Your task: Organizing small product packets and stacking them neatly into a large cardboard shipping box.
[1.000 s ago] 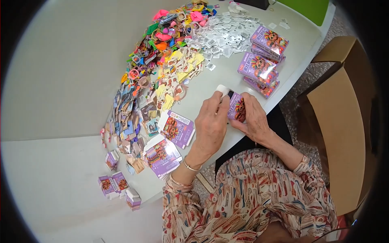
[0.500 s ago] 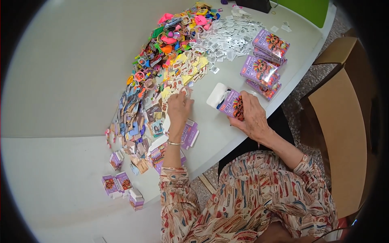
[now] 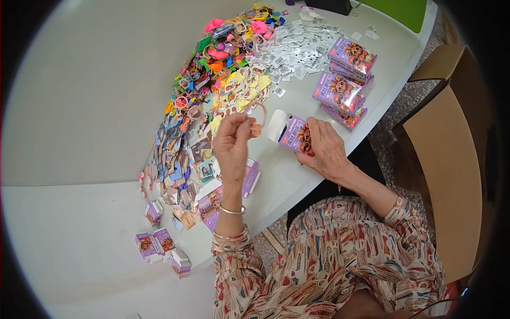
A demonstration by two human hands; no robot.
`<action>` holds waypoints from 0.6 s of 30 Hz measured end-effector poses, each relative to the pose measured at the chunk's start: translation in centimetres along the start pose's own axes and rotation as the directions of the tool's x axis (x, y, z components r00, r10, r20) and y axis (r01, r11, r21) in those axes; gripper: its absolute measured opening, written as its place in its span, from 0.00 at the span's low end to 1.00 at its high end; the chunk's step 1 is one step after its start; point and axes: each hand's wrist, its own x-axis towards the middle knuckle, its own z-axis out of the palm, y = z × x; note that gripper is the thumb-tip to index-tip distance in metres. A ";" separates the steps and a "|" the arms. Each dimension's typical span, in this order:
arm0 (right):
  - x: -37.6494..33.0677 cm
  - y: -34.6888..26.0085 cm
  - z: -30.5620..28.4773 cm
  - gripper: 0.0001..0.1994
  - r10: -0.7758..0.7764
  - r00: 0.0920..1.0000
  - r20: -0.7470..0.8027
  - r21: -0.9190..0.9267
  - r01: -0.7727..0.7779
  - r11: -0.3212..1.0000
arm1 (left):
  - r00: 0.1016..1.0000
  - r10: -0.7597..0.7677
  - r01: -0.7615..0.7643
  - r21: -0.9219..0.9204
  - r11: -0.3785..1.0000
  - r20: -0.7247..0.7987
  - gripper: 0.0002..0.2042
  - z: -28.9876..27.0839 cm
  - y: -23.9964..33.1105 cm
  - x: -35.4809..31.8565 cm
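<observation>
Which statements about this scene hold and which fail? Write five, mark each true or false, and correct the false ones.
1. The right hand holds a purple box. True.
2. The left hand is empty. False: it holds a pinkish loop.
3. The purple box's white flap is open, on the side toward the left hand. True.
4. The stacked boxes are left of the white slips. False: they are to the right of most of them.
5. The brown carton is to the right of the table. True.
</observation>
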 end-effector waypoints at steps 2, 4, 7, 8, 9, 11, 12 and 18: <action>0.0 -0.2 0.0 0.38 -0.013 1.000 -0.002 0.002 0.013 1.000 | 1.000 0.018 -0.017 0.054 0.998 -0.019 0.05 0.9 -0.6 -0.7; 0.0 -0.2 -0.1 0.37 -0.020 1.000 -0.005 0.000 0.020 1.000 | 0.989 0.136 -0.151 0.450 0.880 0.065 0.04 1.8 -1.4 -1.2; -0.2 -0.1 -0.1 0.36 -0.052 0.998 -0.028 -0.018 0.051 0.999 | 0.955 0.234 -0.295 0.675 0.676 0.182 0.06 3.0 -1.6 -2.0; -0.2 -0.1 -0.2 0.36 -0.038 0.999 -0.005 -0.006 0.037 0.999 | 0.914 0.289 -0.399 0.764 0.507 0.286 0.08 3.2 -1.5 -2.3; -0.2 -0.2 -0.2 0.37 -0.025 1.000 0.017 0.006 0.025 1.000 | 0.929 0.210 -0.369 0.759 0.536 0.304 0.09 3.2 -1.4 -2.5; -0.3 0.0 -0.3 0.37 -0.030 0.999 0.014 0.012 0.030 0.999 | 0.917 0.224 -0.400 0.767 0.501 0.331 0.08 3.1 -0.9 -2.3; -0.3 0.1 -0.3 0.38 -0.030 1.000 0.010 0.016 0.030 0.999 | 0.902 0.235 -0.432 0.771 0.467 0.363 0.08 3.0 -0.8 -2.1; -0.9 0.2 -0.1 0.39 -0.035 0.999 -0.026 0.078 0.037 0.996 | 0.937 0.038 -0.222 0.508 0.832 0.346 0.07 1.6 -2.2 -1.8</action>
